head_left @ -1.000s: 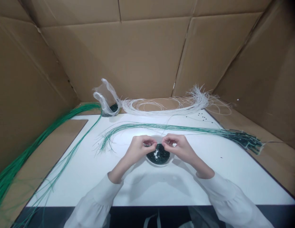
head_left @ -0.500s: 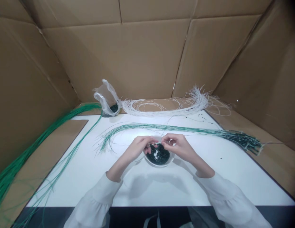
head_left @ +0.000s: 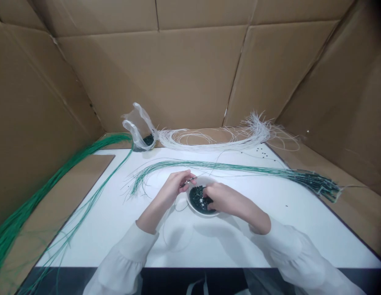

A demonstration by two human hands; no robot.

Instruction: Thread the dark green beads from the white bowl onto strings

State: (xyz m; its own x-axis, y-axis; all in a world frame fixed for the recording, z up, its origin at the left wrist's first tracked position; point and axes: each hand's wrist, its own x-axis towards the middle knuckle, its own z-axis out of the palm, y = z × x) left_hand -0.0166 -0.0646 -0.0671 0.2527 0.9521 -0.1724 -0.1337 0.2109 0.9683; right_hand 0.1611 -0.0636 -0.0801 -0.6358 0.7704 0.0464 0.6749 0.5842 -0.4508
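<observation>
A white bowl point(head_left: 193, 208) of dark green beads point(head_left: 199, 197), with a few white bits among them, stands near the middle of the white table. Just above the bowl's left rim, my left hand point(head_left: 177, 184) pinches a thin strand point(head_left: 190, 180) that carries dark pieces; its thin tail loops down beside the bowl. My right hand point(head_left: 221, 198) reaches into the right side of the bowl, fingers bent down among the beads. Its fingertips are partly hidden, so what they hold cannot be made out.
Green strands point(head_left: 208, 165) with dark beaded ends point(head_left: 319, 181) lie behind the bowl. Farther back are white strands point(head_left: 215, 144) and a plastic bag point(head_left: 141, 133) of dark beads. Green strands point(head_left: 64, 168) hang at left. Cardboard walls point(head_left: 190, 78) enclose the table point(head_left: 294, 241).
My right hand has left the strand beside my left hand and moved down into the bowl. My left hand has shifted slightly left and up with the strand.
</observation>
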